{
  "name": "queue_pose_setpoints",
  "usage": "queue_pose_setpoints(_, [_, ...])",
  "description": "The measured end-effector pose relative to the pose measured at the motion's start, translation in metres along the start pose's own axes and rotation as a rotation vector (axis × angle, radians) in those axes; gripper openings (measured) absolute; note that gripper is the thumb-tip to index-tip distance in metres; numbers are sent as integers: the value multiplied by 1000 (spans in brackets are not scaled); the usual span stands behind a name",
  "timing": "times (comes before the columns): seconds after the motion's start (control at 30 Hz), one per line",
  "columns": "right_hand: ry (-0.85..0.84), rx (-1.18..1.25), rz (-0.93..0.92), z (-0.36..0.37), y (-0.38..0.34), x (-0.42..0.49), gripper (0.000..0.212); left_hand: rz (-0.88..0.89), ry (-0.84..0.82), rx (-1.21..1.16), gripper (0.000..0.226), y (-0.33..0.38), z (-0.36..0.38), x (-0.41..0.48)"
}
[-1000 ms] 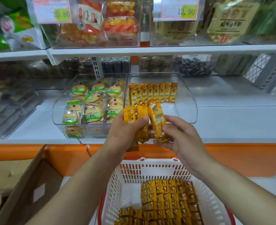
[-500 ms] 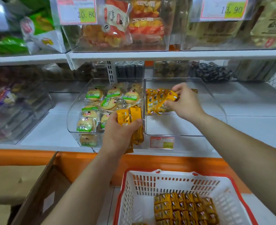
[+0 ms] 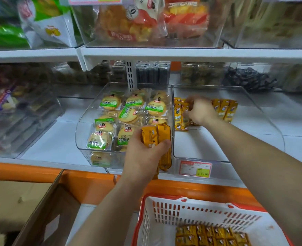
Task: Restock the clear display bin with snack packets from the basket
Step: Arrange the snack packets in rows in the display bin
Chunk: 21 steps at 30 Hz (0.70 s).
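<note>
My left hand (image 3: 143, 157) grips a bundle of yellow snack packets (image 3: 155, 134), held upright against the front left corner of the clear display bin (image 3: 208, 144); my right hand (image 3: 200, 110) is inside that bin, fingers curled at the row of packets (image 3: 224, 108) along its back; it is blurred, so I cannot tell whether it pinches one; the basket (image 3: 164, 213) below holds more packets (image 3: 210, 235).
</note>
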State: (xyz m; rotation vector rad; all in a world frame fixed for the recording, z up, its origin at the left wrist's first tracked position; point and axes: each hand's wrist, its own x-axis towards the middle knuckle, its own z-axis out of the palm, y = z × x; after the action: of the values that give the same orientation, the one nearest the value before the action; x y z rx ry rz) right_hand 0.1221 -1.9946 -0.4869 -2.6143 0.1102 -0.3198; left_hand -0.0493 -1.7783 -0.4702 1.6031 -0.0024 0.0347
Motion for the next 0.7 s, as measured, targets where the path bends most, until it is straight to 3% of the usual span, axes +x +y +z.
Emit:
queue_pose_setpoints(0.17, [77, 17, -23, -28, -5, -27, 52, -10, -7, -7, 25, 5, -1, -5])
queue_pose_setpoints(0.27, [113, 339, -34, -58, -9, -78, 28, -8, -20, 1, 24, 9, 0, -11])
queue_pose_setpoints(0.37, [-45, 698, -17, -81, -15, -152, 16, -15, -75, -17, 23, 14, 7, -21])
queue_pose_setpoints(0.47, [-204, 849, -19, -88, -23, -220, 25, -50, -127, -72, 23, 19, 20, -36])
queue_pose_setpoints(0.57, [-268, 811, -22, -92, -28, -256, 43, -78, -164, -136, 23, 24, 34, -53])
queue_pose_setpoints(0.63, [-266, 793, -4, -97, -27, -265, 61, -101, -191, -204, 21, 25, 45, -64])
queue_pose_setpoints(0.7, [-207, 770, -3, -103, -24, -268, 61, -122, -218, -265, 20, 27, 54, -74])
